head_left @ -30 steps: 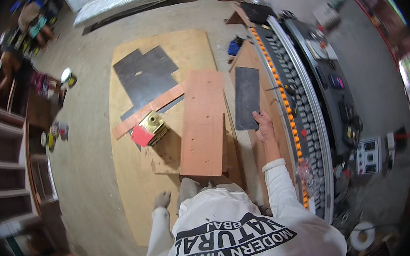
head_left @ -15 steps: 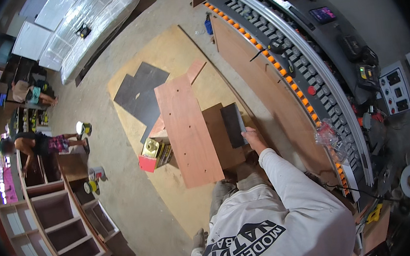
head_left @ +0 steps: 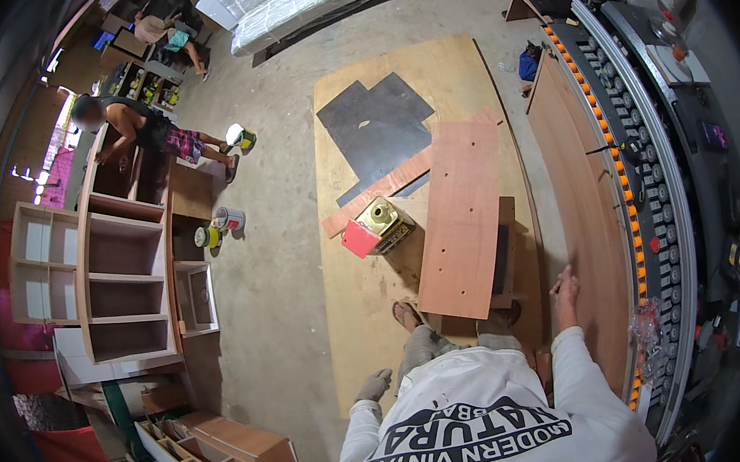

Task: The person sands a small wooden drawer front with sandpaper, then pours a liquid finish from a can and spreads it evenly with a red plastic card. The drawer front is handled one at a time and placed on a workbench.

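reddish-brown board [head_left: 459, 214], dark grey sheet [head_left: 373, 129], red-and-yellow can [head_left: 375, 227]

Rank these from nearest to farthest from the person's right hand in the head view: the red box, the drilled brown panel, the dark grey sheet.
From the right hand:
1. Drilled brown panel, just to its left.
2. Red box, further left on the plywood.
3. Dark grey sheet, far up and left.

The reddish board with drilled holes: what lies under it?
The reddish board lies over a big plywood sheet on the floor. A dark panel and board edges peek out at its right side. Whatever else sits beneath is covered.
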`<state>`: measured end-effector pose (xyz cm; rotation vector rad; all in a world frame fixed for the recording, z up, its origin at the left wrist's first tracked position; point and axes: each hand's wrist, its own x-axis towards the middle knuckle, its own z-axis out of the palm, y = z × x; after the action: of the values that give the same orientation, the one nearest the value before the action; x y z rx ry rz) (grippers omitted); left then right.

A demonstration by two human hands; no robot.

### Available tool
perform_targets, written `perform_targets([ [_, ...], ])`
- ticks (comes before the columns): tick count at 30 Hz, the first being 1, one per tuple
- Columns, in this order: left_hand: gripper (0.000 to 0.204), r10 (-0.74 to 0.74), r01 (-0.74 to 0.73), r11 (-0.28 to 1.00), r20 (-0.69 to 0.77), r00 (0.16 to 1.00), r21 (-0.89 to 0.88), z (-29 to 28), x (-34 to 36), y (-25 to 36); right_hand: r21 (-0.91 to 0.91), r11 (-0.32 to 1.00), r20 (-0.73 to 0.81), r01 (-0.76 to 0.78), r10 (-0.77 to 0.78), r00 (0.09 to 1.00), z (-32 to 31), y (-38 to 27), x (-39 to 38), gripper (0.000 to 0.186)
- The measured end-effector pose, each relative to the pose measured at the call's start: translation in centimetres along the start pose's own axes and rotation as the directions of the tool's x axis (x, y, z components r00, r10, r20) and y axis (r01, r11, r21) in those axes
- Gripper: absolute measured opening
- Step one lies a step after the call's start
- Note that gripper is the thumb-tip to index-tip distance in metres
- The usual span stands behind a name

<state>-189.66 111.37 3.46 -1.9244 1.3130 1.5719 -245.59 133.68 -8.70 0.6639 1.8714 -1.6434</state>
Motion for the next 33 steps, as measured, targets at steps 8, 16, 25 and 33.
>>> perform_targets([
  [8,0.049,-0.024,0.018,0.996,0.066,0.998,0.089,-12.2,12.5,0.6,0.114,0.635,0.44,0.764,-0.722,0.534,21.4,-15.5,-24.1,0.018],
  [16,0.048,0.088,-0.086,0.995,0.038,0.995,-0.046,-27.0,20.1,-1.3,0.153,-0.586,0.988,0.796,0.069,-0.139,45.8,-3.6,-35.9,0.035],
  [25,0.038,-0.09,0.075,0.962,-0.046,0.995,-0.262,-34.2,21.1,-8.9,0.363,-0.815,0.928,0.452,0.276,-0.249,51.4,0.4,-28.1,0.049],
  [33,0.052,0.004,-0.014,0.992,0.079,0.997,0.124,-32.0,21.8,-14.6,0.296,-0.595,0.948,0.747,0.086,-0.307,52.8,-7.1,-33.3,0.072],
])
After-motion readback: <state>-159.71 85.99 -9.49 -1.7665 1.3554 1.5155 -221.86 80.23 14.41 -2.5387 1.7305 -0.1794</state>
